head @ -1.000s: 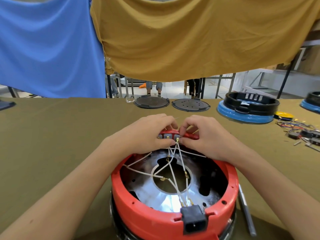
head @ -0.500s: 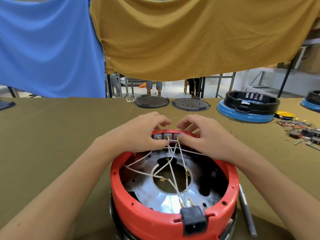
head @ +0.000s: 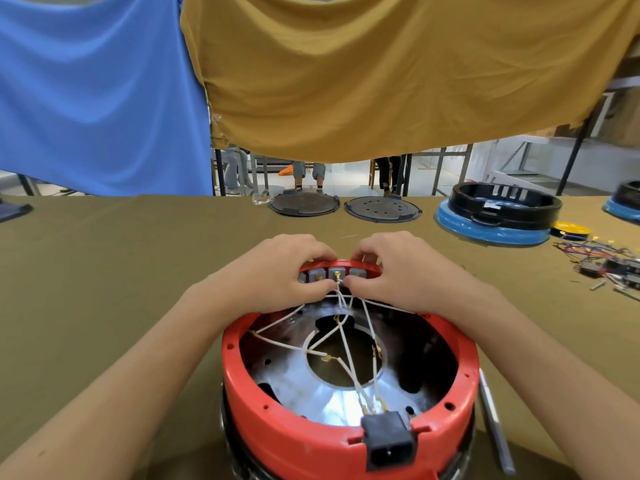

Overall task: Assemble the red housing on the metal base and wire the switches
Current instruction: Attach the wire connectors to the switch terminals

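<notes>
Red housing [head: 311,441], glossy round plastic ring on shiny metal base [head: 332,386], lower centre; left hand [head: 277,271] and right hand [head: 398,268] curl over far rim, fingertips pinching white wires [head: 341,296] at grey switches [head: 329,274].

Two bare forearms enter from the bottom corners of the frame, each ending in a bare hand: the left hand [head: 277,271] and the right hand [head: 405,271]. No sleeves, cuffs or gloves cover them anywhere in view. Wrists and fingers carry no watch, ring or band. The fingernails that show are short and unpainted.
</notes>
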Tool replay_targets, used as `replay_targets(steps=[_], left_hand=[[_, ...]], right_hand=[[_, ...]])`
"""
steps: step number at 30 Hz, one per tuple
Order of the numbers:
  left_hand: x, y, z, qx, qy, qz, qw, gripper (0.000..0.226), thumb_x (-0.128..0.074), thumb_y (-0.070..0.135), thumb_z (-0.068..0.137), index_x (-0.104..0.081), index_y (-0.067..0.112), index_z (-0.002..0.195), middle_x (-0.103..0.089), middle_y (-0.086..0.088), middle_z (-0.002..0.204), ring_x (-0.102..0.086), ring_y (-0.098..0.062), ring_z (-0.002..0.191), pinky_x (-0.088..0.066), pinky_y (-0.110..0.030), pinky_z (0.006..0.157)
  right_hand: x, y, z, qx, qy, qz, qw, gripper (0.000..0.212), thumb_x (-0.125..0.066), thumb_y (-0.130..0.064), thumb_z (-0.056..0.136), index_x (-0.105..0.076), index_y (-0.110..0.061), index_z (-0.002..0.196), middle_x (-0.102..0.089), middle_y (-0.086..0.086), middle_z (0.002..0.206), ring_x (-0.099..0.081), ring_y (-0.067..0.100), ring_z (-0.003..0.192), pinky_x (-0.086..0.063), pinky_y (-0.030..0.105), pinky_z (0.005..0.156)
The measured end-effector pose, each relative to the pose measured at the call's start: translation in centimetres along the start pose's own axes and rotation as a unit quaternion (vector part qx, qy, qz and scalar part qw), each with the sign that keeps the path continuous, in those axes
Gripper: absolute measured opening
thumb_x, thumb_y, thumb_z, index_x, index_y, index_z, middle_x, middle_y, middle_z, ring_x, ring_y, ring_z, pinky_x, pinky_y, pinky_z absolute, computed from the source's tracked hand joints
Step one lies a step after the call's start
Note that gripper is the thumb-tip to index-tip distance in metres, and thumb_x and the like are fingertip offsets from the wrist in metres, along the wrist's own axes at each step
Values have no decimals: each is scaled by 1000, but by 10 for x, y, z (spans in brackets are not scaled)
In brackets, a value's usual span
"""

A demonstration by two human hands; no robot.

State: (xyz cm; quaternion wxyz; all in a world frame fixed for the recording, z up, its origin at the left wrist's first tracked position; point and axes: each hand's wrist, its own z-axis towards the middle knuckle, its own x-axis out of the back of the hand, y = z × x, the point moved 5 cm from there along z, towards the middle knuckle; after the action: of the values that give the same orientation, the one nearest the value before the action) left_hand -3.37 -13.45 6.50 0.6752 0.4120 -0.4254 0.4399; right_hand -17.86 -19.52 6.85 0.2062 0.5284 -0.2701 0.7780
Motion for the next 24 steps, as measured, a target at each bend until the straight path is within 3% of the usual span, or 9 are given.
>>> replay_targets(steps=[5, 10, 15, 19, 24], left_hand=[[1, 0, -3, -6, 7, -20, 1000, 38, -66, 37, 92, -63, 26, 128, -64, 9, 109, -59, -10, 97, -48, -36, 89], [0, -1, -2, 4, 1, -22, 1000, 38, -65, 38, 93, -62, 27, 129, -63, 8, 110, -58, -9, 97, -48, -34, 89], [2, -12, -6, 47, -7, -67, 997, 50, -71, 45, 86, -60, 25, 130, -61, 11, 119, -59, -4, 102, -45, -13, 83], [3, -9, -7, 47, 4, -60, 997, 32, -70, 45, 87, -67, 27, 113, -64, 11, 105, -61, -4, 95, -50, -27, 87], [0, -5, -5, 39, 7, -72, 997, 29, -69, 42, 88, -68, 25, 112, -63, 8, 103, -60, -6, 94, -49, -31, 88]], right_hand=[[-1, -2, -2, 10, 12, -19, 1000, 33, -59, -54, 87, -67, -25, 100, -57, -10, 83, -54, 6, 73, -39, 23, 58], [-3, -3, -5, 26, -5, -14, 1000, 35, -56, -51, 90, -66, -26, 113, -58, -6, 93, -54, 12, 83, -40, 26, 66], [-2, -5, -4, 26, -5, -42, 999, 35, -53, -52, 91, -66, -24, 109, -56, -6, 91, -54, 12, 81, -45, 31, 71], [0, -1, -8, 20, -3, -9, 1000, 42, -56, -53, 89, -61, -29, 123, -61, -12, 100, -56, 9, 86, -43, 26, 72], [-2, 0, -6, 22, -35, 10, 999, 37, -57, -52, 89, -62, -31, 119, -52, -10, 94, -53, 8, 86, -42, 25, 71]])
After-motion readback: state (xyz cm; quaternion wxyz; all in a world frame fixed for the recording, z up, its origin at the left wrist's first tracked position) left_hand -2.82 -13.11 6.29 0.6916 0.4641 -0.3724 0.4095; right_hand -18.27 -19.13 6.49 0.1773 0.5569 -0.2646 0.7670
